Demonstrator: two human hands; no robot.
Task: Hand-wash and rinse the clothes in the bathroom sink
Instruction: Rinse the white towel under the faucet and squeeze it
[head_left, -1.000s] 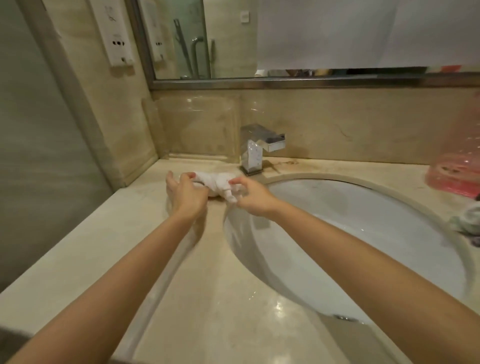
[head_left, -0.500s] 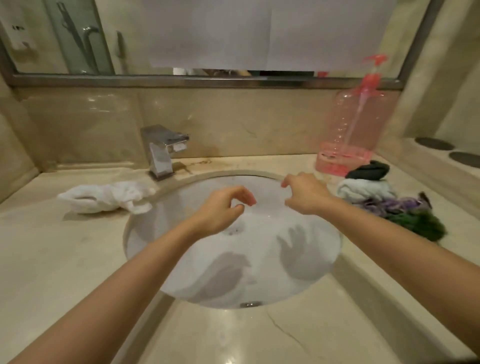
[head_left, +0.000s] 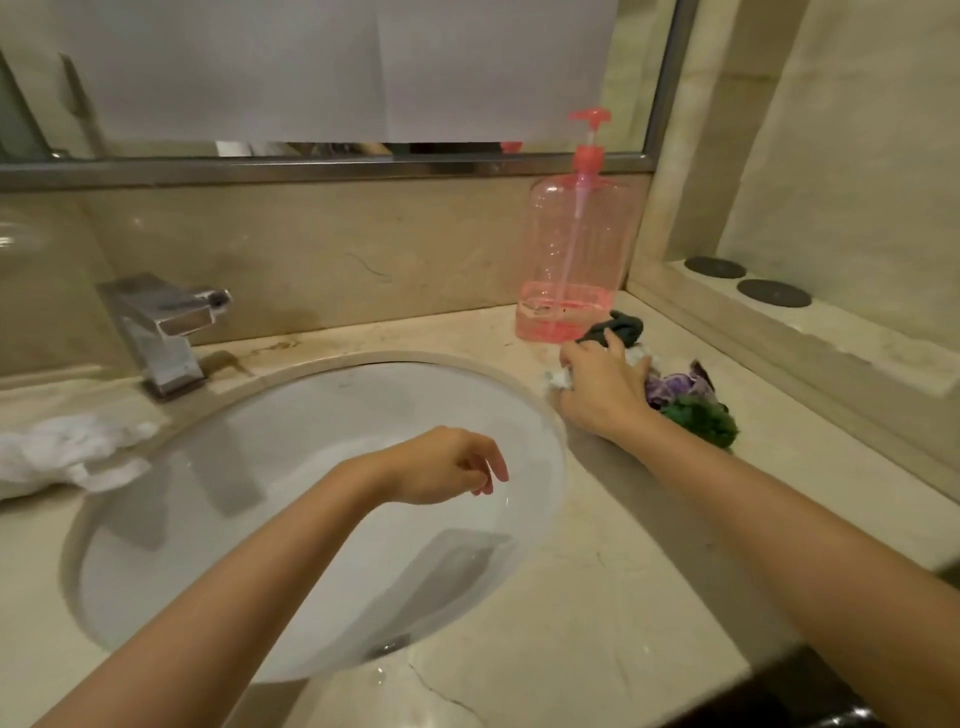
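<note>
While right hand (head_left: 605, 382) grips clothes (head_left: 675, 387), sink (head_left: 311, 415) open

White garment (head_left: 558, 378): mostly hidden under the right hand (head_left: 602, 382); grip on it cannot be told.
Dark garment (head_left: 618, 327): near part covered by fingers.
White cloth (head_left: 67, 452): cut off by left edge.
Mirror (head_left: 631, 73): largely masked by paper sheets (head_left: 337, 67).
Sink (head_left: 291, 415) drain (head_left: 387, 647): blurred.
</note>
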